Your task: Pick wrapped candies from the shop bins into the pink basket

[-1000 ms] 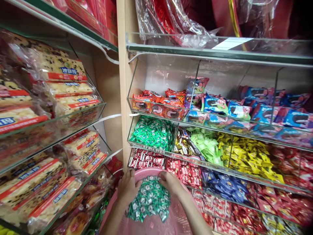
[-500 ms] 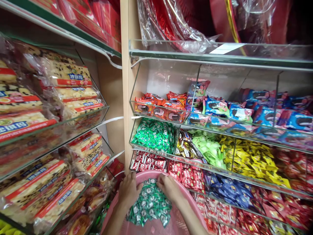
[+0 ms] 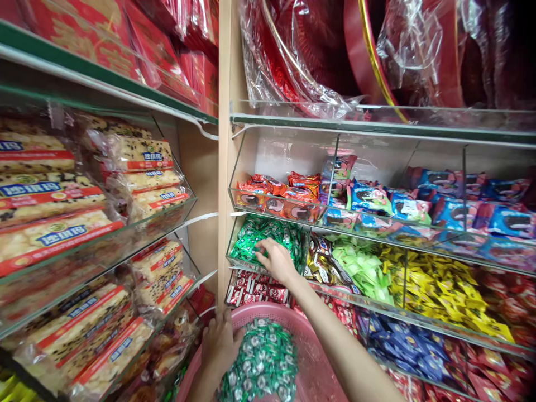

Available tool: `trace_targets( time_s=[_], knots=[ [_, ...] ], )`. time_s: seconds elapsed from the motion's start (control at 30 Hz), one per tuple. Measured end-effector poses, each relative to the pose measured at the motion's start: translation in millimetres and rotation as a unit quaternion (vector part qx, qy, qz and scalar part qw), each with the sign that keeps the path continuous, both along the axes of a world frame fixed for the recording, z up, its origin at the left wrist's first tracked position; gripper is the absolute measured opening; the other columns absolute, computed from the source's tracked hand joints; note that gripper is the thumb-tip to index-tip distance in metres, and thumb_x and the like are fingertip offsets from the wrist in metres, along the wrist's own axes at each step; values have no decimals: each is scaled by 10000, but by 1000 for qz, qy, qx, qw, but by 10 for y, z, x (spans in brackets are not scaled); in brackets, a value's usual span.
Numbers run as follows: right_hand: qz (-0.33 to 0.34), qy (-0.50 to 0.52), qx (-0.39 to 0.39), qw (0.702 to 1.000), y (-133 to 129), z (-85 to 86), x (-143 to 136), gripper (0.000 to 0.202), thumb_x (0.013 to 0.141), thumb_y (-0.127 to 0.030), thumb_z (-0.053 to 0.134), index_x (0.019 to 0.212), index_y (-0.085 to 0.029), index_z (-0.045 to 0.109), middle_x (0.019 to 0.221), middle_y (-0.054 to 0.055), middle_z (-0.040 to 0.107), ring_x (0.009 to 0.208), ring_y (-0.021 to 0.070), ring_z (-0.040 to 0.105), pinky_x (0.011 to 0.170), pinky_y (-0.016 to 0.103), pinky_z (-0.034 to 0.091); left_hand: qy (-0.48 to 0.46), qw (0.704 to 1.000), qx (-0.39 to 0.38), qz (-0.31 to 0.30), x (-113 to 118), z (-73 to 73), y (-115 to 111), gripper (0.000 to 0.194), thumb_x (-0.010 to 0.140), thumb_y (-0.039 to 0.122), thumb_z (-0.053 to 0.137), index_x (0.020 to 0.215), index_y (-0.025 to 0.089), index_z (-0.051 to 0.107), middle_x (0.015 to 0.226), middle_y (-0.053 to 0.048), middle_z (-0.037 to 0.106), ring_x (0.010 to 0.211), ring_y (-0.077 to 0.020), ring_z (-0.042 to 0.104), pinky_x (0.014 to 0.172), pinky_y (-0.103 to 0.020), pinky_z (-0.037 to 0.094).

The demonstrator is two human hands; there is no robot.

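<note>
My right hand (image 3: 276, 260) reaches over the front of a clear shelf bin, its fingers loosely bent and apart above green-wrapped candies (image 3: 247, 229). No candy shows in its grip. Below, my left hand (image 3: 218, 341) is wrapped over the left rim of a pink plastic basket (image 3: 320, 352). A heap of green-wrapped candies (image 3: 262, 363) fills the left part of this basket, right beside my left hand. Red-and-white wrapped sweets (image 3: 257, 287) lie in the bin just under my right wrist.
Clear dividers separate yellow candies (image 3: 444, 290), pale green candies (image 3: 360, 262) and blue packets (image 3: 410, 346) on the right. Packaged pastry bars (image 3: 54, 229) line the left shelves. A wooden post (image 3: 225, 167) stands at the corner, and glass shelf edges jut out.
My right hand has left the basket's far rim and moved up to the green candy bin. The left hand stays on the rim. The view has tilted slightly upward.
</note>
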State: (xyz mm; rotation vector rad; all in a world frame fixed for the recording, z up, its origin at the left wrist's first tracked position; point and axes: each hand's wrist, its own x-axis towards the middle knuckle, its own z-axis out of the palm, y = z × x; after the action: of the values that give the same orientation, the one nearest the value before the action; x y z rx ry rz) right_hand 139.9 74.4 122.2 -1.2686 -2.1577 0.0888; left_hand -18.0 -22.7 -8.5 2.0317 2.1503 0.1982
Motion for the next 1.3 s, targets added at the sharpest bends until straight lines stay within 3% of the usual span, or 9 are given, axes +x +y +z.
trace_targets(
  time_s=[0.13, 0.33, 0.5, 0.73, 0.9, 0.97, 1.07, 1.17, 1.3],
  knots=[
    [-61, -62, -36, 996, 271, -43, -55, 335, 821, -437, 598, 1062, -207, 617, 980, 54, 580, 849, 175, 585, 666, 255, 386, 3, 1000, 2, 8, -65, -12, -28, 540, 871, 383, 416, 1336, 109, 434, 1218, -161, 558, 1081, -291, 526, 882, -371, 369],
    [-74, -64, -63, 993, 313, -123, -75, 452, 775, -551, 607, 1057, -199, 631, 968, 62, 581, 859, 183, 586, 676, 262, 390, 1, 1000, -4, 21, -101, -27, -33, 519, 868, 369, 429, 1324, 120, 442, 1192, -145, 571, 1070, -281, 532, 879, -364, 367],
    [-71, -58, -51, 995, 288, -146, -61, 395, 823, -512, 566, 1038, -192, 652, 926, 57, 595, 812, 172, 590, 675, 259, 386, 9, 1000, -7, 16, -83, -59, -16, 541, 875, 380, 420, 1344, 112, 415, 1204, -147, 563, 1090, -281, 520, 887, -354, 368],
    [-76, -23, 10, 997, 200, -108, -52, 239, 912, -310, 464, 909, -203, 677, 871, 45, 576, 736, 139, 568, 635, 237, 373, 3, 1000, 3, 17, -112, -109, 0, 520, 871, 377, 428, 1324, 121, 438, 1174, -141, 578, 1076, -283, 535, 877, -357, 382],
    [-38, 158, 130, 978, -48, -148, -62, 299, 944, -310, 378, 980, -189, 649, 879, 54, 569, 783, 147, 547, 701, 250, 410, 7, 1000, 11, 18, -120, -45, -36, 526, 870, 391, 431, 1318, 115, 445, 1157, -149, 584, 1067, -298, 537, 887, -387, 376],
    [9, 221, 141, 965, -280, -271, -106, 278, 938, -310, 396, 966, -190, 645, 849, 52, 568, 791, 154, 538, 727, 263, 419, 16, 1000, 16, 19, -119, -29, -45, 497, 882, 382, 410, 1291, 106, 474, 1131, -150, 595, 1045, -302, 545, 885, -395, 375],
    [63, 265, 69, 960, -660, -573, -181, 241, 928, -309, 427, 932, -199, 641, 805, 38, 562, 754, 152, 528, 698, 265, 419, 23, 999, 12, 25, -115, -43, -37, 459, 907, 362, 360, 1263, 107, 500, 1112, -145, 607, 1026, -300, 556, 874, -395, 381],
    [42, 276, -51, 959, -863, -958, -190, 279, 918, -352, 428, 816, -192, 632, 727, 24, 552, 673, 148, 507, 609, 256, 392, 21, 999, 7, 26, -101, -84, -18, 439, 924, 333, 323, 1264, 117, 499, 1117, -141, 608, 1030, -293, 561, 857, -393, 393],
    [-15, 282, -205, 937, -818, -1462, -77, 355, 866, -436, 449, 623, -189, 526, 539, -6, 519, 518, 136, 459, 520, 252, 350, 21, 1000, 3, 12, -56, -109, -5, 453, 933, 332, 304, 1293, 117, 476, 1136, -155, 598, 1045, -293, 556, 848, -396, 402]
  ],
)
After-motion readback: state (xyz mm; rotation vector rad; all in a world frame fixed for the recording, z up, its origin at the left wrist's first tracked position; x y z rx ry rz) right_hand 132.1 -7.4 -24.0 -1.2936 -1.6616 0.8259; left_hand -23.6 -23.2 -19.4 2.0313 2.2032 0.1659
